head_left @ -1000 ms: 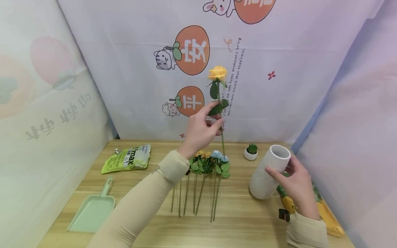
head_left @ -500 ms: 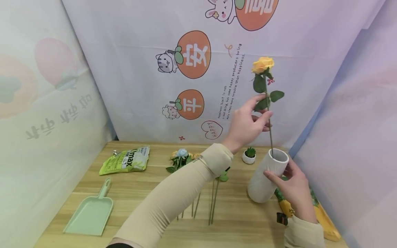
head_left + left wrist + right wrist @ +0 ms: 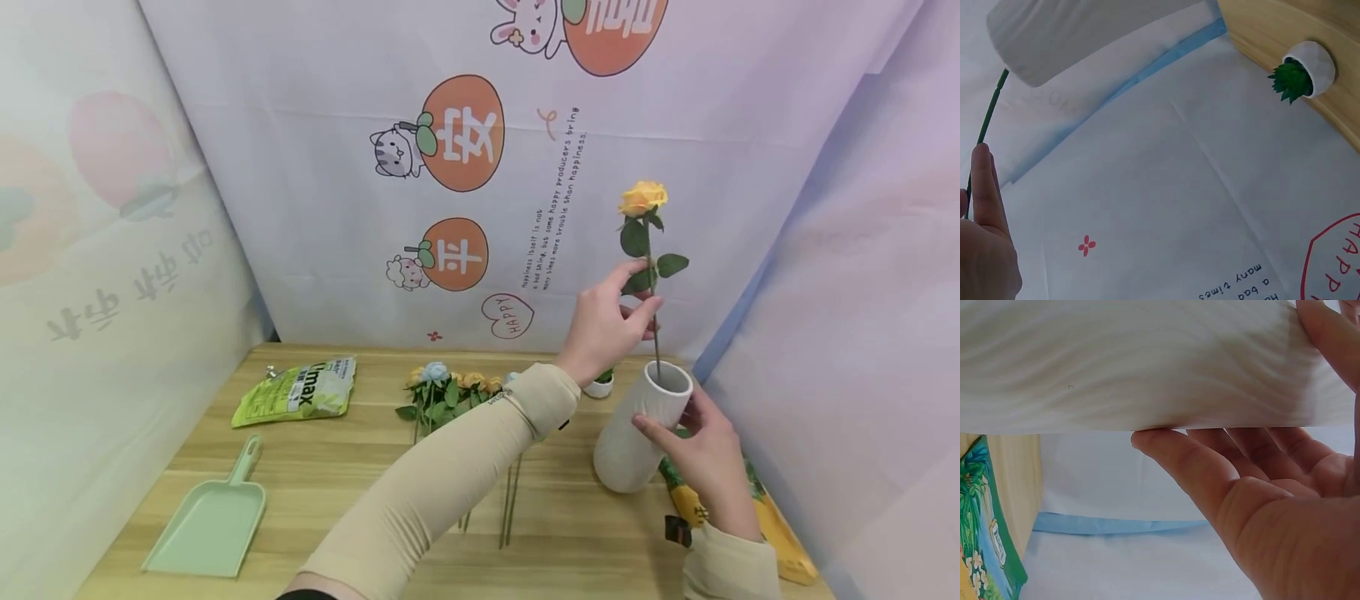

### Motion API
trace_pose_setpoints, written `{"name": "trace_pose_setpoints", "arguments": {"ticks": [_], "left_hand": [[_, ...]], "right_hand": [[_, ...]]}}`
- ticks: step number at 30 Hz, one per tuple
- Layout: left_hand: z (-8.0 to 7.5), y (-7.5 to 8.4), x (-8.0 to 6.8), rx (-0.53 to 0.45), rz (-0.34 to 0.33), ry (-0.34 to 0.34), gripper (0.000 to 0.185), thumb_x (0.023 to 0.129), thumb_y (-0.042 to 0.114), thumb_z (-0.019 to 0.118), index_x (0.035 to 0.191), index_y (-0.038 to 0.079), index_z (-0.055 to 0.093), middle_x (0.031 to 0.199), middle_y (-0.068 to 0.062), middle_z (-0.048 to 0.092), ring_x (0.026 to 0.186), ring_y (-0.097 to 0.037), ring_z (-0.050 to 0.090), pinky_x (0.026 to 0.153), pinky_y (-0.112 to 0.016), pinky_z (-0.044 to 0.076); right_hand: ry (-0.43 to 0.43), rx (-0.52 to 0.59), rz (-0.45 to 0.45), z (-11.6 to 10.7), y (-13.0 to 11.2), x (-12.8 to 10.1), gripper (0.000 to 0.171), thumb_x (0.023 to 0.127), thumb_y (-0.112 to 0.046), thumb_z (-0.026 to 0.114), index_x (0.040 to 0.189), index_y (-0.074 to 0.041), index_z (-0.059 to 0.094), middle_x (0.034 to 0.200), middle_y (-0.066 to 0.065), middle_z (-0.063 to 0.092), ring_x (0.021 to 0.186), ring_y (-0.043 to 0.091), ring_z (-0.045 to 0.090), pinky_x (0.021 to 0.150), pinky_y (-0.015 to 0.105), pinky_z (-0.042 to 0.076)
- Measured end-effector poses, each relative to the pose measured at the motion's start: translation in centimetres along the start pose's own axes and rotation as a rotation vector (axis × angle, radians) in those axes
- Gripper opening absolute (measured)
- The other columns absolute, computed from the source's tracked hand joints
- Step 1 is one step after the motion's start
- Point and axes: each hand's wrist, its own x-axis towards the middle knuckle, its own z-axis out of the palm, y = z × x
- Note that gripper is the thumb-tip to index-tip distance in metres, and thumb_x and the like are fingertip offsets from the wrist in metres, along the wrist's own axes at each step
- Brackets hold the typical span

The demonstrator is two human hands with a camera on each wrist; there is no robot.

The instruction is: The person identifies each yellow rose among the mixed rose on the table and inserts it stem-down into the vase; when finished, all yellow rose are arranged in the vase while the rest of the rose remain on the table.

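wooden table (image 3: 330, 467) against printed backdrop (image 3: 360, 250), bounded by cloth walls left and right. white vase (image 3: 637, 433) near the right rear, tilted, mouth leaning toward the right wall; right hand (image 3: 701, 454) wrapped round its upper body, thumb in front, fingers behind, holding it. yellow rose (image 3: 642, 198) above the vase, long axis near vertical, bloom up, stem foot just inside the vase mouth. left hand (image 3: 606, 327) nearer the rose, to the left of the stem, thumb and fingertips pinching it below the leaves; stem (image 3: 988, 112) in left wrist view running straight from the fingers (image 3: 985, 187) to the vase rim. open room straight down into the vase; right wall near, backdrop just behind. loose bunch of flowers (image 3: 450, 392) flat on the table left of the sleeve, stems toward the front edge. green scoop (image 3: 206, 525) front left, green packet (image 3: 296, 393) behind it. small potted plant (image 3: 603, 382) just left of the vase, partly hidden by the wrist. colourful packet (image 3: 780, 533) under the right forearm.
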Motion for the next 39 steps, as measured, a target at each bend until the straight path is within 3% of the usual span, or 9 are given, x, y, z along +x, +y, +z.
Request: {"name": "trace_pose_setpoints", "arguments": {"ticks": [5, 12, 20, 30, 39], "left_hand": [[0.3, -1.4, -1.4, 0.045, -0.047, -0.048, 0.048, 0.106, 0.014, 0.072, 0.151, 0.011, 0.057, 0.108, 0.0, 0.072, 0.072, 0.002, 0.072, 0.066, -0.015, 0.06], [1.0, -2.8, -2.8, 0.072, -0.097, -0.031, 0.04, 0.106, 0.017, 0.073, 0.144, 0.01, 0.065, 0.112, -0.004, 0.076, 0.068, 0.006, 0.069, 0.064, -0.015, 0.06], [1.2, -4.0, -3.7, 0.177, -0.055, -0.04, 0.024, 0.107, 0.021, 0.071, 0.128, 0.01, 0.075, 0.088, 0.01, 0.074, 0.068, 0.009, 0.063, 0.063, -0.012, 0.056], [1.1, -4.6, -4.6, 0.218, -0.056, -0.089, 0.023, 0.108, 0.027, 0.071, 0.123, 0.013, 0.08, 0.106, 0.005, 0.08, 0.08, 0.012, 0.062, 0.072, -0.008, 0.055], [1.1, -5.1, -4.9, 0.25, -0.063, -0.139, 0.026, 0.108, 0.033, 0.069, 0.126, 0.017, 0.08, 0.112, 0.007, 0.08, 0.087, 0.011, 0.063, 0.074, -0.008, 0.054]], "right_hand": [[-0.003, -0.009, -0.005, 0.0, -0.1, -0.2, 0.098, 0.093, -0.052, 0.084, 0.17, -0.02, 0.034, 0.153, 0.026, 0.057, 0.132, 0.05, 0.059, 0.1, 0.073, 0.051], [-0.007, -0.01, -0.008, 0.3, -0.1, -0.2, 0.098, 0.093, -0.052, 0.084, 0.17, -0.019, 0.033, 0.153, 0.026, 0.056, 0.132, 0.05, 0.06, 0.1, 0.073, 0.052], [-0.002, 0.006, 0.011, 0.5, -0.1, -0.1, 0.096, 0.092, -0.053, 0.085, 0.168, -0.018, 0.037, 0.155, 0.025, 0.056, 0.134, 0.049, 0.057, 0.104, 0.074, 0.049], [0.021, 0.007, -0.036, 0.5, 0.1, -0.1, 0.095, 0.094, -0.048, 0.085, 0.169, -0.019, 0.036, 0.152, 0.025, 0.057, 0.13, 0.049, 0.061, 0.099, 0.071, 0.054], [0.029, 0.016, -0.05, 0.2, 0.3, -0.1, 0.096, 0.094, -0.048, 0.084, 0.171, -0.02, 0.033, 0.152, 0.024, 0.057, 0.13, 0.049, 0.061, 0.097, 0.07, 0.055]]}}
